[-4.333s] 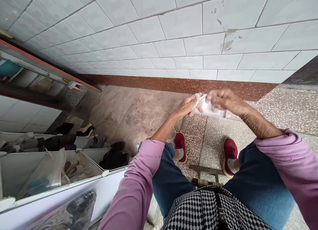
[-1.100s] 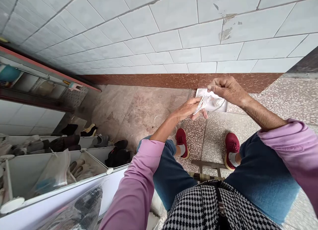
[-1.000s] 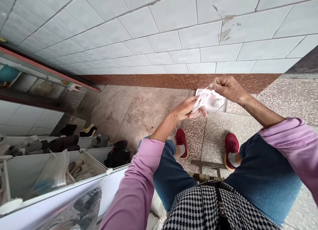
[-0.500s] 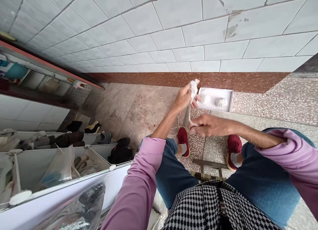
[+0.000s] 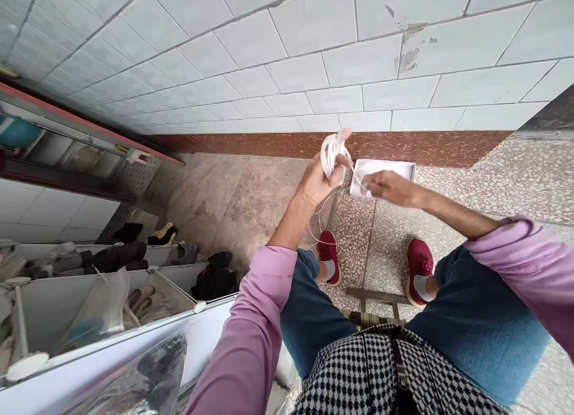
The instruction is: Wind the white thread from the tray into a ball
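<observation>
My left hand (image 5: 314, 183) is closed on a loose bundle of white string (image 5: 330, 150), wound in several loops around its fingers. To the right, my right hand (image 5: 393, 189) is closed with its fingertips pinched on a strand (image 5: 355, 174) that runs to the bundle. Slight motion blur softens both hands. Behind the right hand lies a shallow white tray (image 5: 409, 171) on the floor, partly covered by it. Loose string (image 5: 319, 222) hangs in curves below the left hand, near the red shoe.
A tiled wall (image 5: 287, 74) with a brown skirting rises just in front. My red shoes (image 5: 327, 247) rest on the speckled floor, with a low wooden stool (image 5: 379, 296) between my legs. At left stands a divided white bin (image 5: 215, 310) holding gloves, socks and plastic bags.
My right hand has moved up and forward, in front of the tray, bringing the strand along. My left hand has shifted slightly left and turned, showing the loops more fully.
</observation>
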Demonstrator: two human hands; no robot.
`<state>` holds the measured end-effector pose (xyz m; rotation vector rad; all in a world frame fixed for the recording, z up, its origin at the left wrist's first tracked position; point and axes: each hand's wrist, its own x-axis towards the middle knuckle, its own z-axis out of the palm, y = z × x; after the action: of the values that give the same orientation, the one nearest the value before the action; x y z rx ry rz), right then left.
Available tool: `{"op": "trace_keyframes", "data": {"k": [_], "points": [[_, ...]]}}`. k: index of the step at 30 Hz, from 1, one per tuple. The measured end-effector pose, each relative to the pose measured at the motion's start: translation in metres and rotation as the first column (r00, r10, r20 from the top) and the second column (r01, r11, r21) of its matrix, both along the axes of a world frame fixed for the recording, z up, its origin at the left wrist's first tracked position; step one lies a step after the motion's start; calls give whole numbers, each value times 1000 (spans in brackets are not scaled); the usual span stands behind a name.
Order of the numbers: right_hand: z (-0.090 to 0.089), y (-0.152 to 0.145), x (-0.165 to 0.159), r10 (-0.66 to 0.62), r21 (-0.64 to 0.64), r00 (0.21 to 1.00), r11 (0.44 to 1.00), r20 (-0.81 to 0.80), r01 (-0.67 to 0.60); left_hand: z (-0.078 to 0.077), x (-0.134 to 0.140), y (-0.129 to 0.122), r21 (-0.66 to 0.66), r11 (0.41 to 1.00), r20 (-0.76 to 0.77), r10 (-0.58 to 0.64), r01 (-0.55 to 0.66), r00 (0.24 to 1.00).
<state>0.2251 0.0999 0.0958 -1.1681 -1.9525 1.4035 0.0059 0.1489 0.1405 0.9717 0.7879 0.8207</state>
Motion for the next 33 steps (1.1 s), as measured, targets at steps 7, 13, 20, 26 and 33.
{"op": "trace_keyframes", "data": {"k": [7, 13, 20, 26, 33], "points": [[33, -44, -47, 319, 41, 931, 948, -177, -317, -16, -1, 0, 155, 987, -378, 16, 46, 926], [37, 9, 20, -142, 19, 947, 988, -289, 154, -27, 4, -24, -50, 852, -403, -494, 521, 770], [-3, 30, 43, -211, 10, 971, 977, -110, 213, -1, 6, -15, -62, 961, -84, -275, 271, 958], [11, -21, -33, 217, -30, 973, 975, -74, -220, 2, -1, 8, 59, 982, -144, 184, -177, 972], [38, -15, -17, 229, 1, 932, 971, -280, -239, -25, 2, -15, 14, 963, -400, -242, 270, 884]]}}
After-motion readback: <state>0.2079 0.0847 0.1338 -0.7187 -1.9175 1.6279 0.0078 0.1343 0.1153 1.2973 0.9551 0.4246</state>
